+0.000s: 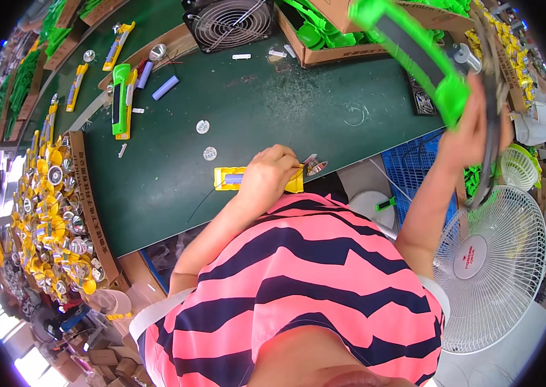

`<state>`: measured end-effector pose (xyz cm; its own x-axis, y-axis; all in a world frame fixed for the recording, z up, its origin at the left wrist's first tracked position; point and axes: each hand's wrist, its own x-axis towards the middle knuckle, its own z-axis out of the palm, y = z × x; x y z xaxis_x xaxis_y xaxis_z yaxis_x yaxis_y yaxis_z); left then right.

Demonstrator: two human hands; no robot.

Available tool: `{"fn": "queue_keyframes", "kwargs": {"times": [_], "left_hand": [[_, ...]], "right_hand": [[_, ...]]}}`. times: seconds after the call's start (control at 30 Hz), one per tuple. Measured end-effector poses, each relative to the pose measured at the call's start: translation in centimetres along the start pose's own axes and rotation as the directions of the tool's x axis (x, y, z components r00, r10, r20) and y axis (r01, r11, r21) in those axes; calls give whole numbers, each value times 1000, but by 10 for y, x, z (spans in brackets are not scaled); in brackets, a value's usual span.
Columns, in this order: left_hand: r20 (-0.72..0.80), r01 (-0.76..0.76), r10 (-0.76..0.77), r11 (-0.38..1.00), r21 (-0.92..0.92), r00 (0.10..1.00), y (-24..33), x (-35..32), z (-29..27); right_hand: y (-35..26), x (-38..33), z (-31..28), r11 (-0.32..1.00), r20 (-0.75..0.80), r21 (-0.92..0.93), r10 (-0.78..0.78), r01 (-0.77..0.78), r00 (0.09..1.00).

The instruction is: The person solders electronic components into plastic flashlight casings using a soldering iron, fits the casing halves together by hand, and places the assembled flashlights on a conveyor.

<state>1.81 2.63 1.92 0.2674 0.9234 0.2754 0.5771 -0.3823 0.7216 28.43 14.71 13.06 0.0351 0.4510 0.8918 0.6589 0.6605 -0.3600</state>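
My left hand (265,177) rests on a yellow plastic housing (229,178) lying on the green bench mat (253,109), gripping its right half. A small silver reflector (316,168) lies just right of that hand. My right hand (473,132) is raised off the bench's right end and holds a long bright green plastic shell (415,55) by its lower end, tilted up toward the far boxes. Two small round clear lenses (202,126) (210,153) lie on the mat beyond my left hand.
A cardboard tray (89,200) at the left holds several yellow and silver parts. A green and yellow assembled piece (121,103) lies far left. A small black fan (228,22) and a box of green shells (324,35) stand at the back. A white floor fan (492,271) stands at right.
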Motion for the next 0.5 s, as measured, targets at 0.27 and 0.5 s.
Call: {"fn": "queue_keyframes", "kwargs": {"times": [0.27,0.5], "left_hand": [[-368,153,-533,699,-698,762,2,-16,-6],[-295,180,-68,912,370,953,-15,-8,-34]], "right_hand": [[-18,-161,35,853,611,253,225,-456,759],[-4,-163,57,924,729,241,31,-298,684]]}}
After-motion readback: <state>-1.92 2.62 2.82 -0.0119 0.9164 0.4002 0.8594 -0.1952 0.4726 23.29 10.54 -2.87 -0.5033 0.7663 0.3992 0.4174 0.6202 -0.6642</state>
